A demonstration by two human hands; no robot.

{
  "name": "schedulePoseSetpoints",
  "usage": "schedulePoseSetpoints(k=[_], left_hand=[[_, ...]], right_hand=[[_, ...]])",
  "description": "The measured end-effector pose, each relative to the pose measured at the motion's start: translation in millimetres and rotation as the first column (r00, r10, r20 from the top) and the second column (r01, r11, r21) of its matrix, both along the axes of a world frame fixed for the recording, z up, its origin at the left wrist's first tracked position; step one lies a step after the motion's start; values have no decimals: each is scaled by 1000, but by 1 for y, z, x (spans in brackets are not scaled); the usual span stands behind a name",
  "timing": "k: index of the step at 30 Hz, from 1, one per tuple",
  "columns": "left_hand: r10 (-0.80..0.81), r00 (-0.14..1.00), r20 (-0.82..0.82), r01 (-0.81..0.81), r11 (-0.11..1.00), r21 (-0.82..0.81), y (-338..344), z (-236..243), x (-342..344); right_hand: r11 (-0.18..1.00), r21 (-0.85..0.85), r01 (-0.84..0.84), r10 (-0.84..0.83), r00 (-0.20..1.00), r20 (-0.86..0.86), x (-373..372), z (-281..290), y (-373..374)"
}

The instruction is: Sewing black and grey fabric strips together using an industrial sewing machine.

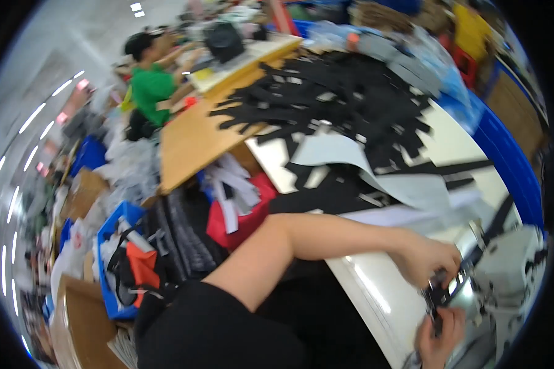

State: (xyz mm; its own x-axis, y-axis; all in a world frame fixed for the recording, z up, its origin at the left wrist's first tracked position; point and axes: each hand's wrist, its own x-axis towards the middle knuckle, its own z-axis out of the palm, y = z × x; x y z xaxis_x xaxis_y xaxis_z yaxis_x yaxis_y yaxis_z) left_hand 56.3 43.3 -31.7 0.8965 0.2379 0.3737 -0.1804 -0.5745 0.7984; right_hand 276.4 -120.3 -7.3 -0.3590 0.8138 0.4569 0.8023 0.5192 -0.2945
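At the lower right, my left hand (pixel 428 258) reaches across the white table with its fingers curled down on a black strap (pixel 441 296). Just below it, my right hand (pixel 442 338) pinches the lower end of the same strap. Both hands are close beside a pale sewing machine (pixel 508 264), whose needle area is blurred. Small shiny parts show around the strap, too smeared to name. Further along, a black band (pixel 498 220) runs up past the machine.
A large heap of black straps (pixel 345 92) covers the far table, with a curved grey sheet (pixel 375 169) over its near side. A blue bin (pixel 118 264) of scraps and an open cardboard box (pixel 74 313) stand left. A person in green (pixel 151 89) works beyond.
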Motion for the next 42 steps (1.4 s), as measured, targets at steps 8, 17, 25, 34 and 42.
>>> schedulePoseSetpoints(k=[8, 17, 25, 34, 42], left_hand=[[275, 959, -72, -270, 961, 65, -15, 18, -28], [366, 925, -103, -358, 929, 92, -27, 21, -7], [460, 887, 25, -461, 886, 49, -36, 13, 1], [418, 903, -104, -423, 905, -39, -35, 16, -5], [436, 894, -106, -447, 885, -127, -36, 18, -4]], right_hand=[[999, 31, -14, 15, 1000, -21, -12, -3, 20], [987, 161, 17, -17, 1000, 1, 2, -15, 8], [946, 317, -68, 30, 992, 124, 1, -19, 9], [990, 140, -29, 29, 1000, 4, 1, -14, 9], [1000, 0, -13, 13, 1000, 0, 4, -10, 8]])
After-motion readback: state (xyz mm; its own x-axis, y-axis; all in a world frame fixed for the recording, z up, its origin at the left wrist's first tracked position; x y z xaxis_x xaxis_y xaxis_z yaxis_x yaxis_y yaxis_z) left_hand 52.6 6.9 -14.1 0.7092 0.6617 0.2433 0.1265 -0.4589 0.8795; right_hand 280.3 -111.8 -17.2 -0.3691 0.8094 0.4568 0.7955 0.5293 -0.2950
